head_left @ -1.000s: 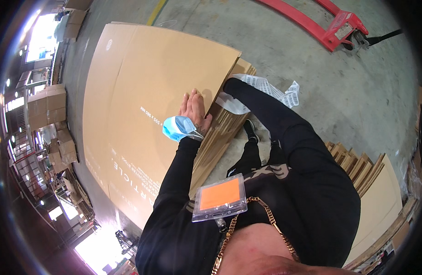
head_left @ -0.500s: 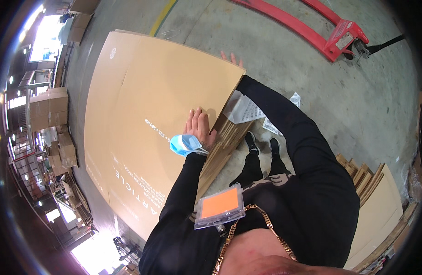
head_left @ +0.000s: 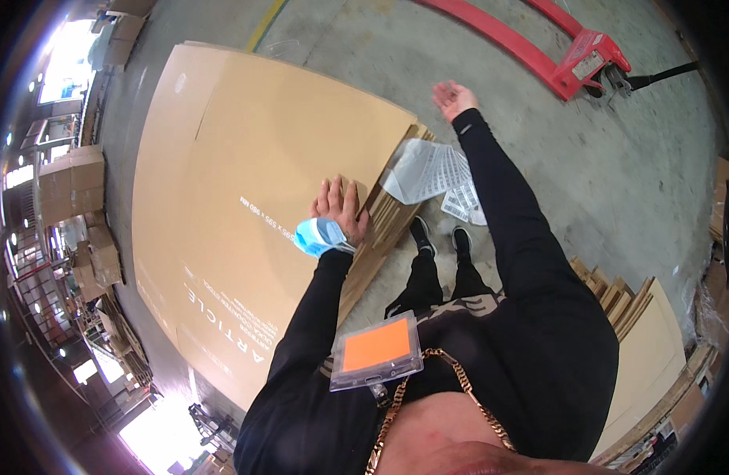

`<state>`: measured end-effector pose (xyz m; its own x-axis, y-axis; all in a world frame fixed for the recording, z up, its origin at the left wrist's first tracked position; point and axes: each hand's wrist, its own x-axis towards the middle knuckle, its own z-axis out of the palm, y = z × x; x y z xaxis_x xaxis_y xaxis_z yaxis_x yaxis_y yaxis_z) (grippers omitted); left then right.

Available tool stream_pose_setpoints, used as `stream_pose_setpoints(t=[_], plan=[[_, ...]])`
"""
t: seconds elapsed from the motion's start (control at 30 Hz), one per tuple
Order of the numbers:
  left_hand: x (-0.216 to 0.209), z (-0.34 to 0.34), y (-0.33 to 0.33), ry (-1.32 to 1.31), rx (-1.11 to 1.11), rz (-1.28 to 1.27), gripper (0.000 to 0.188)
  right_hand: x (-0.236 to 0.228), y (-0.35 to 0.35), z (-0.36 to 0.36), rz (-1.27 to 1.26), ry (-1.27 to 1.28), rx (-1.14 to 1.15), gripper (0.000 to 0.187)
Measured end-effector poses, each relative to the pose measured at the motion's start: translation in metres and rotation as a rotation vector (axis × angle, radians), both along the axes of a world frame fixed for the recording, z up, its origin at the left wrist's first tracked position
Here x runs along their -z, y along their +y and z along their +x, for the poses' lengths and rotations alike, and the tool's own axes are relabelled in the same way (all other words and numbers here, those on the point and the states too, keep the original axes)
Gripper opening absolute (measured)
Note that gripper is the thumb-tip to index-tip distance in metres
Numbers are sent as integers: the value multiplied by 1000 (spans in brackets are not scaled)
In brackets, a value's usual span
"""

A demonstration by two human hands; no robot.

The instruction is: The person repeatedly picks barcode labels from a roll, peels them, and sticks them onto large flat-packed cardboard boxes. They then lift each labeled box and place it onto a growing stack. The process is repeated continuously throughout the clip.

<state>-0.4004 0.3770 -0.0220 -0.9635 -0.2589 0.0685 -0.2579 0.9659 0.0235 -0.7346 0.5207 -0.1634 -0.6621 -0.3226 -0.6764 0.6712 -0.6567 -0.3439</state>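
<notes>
A large stack of flattened cardboard boxes (head_left: pixel 245 150) fills the left and middle of the view. My left hand (head_left: pixel 340 207) lies flat on its top sheet, close to the right edge, fingers spread. A blue face mask (head_left: pixel 318 237) is looped round that wrist. Off the stack's far right corner, my right hand (head_left: pixel 454 100) hangs in the air over the floor, empty, with fingers apart and slightly curled. Between that forearm and the stack's side is a bundle of clear and white label sheets (head_left: pixel 421 170); more printed labels (head_left: pixel 462 201) show just below it.
At the far right stands a red pallet jack (head_left: pixel 574 67) with a black handle. Another stack of flat cardboard (head_left: pixel 649 340) is at my right side. Brown boxes (head_left: pixel 73 178) stand along the left. A yellow line (head_left: pixel 265 25) crosses the grey concrete floor.
My right hand has come off the far edge of the cardboard and swung right, into the open air. The label sheets are now more exposed. My left hand stays flat on the stack.
</notes>
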Motion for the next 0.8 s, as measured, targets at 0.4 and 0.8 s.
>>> stream_pose_setpoints(t=[0.4, 0.8], plan=[[9, 3, 64, 256, 4, 158, 36, 48, 153, 237, 489, 42, -464, 23], [168, -20, 119, 687, -994, 1468, 9, -1, 126, 269, 733, 876, -560, 14]])
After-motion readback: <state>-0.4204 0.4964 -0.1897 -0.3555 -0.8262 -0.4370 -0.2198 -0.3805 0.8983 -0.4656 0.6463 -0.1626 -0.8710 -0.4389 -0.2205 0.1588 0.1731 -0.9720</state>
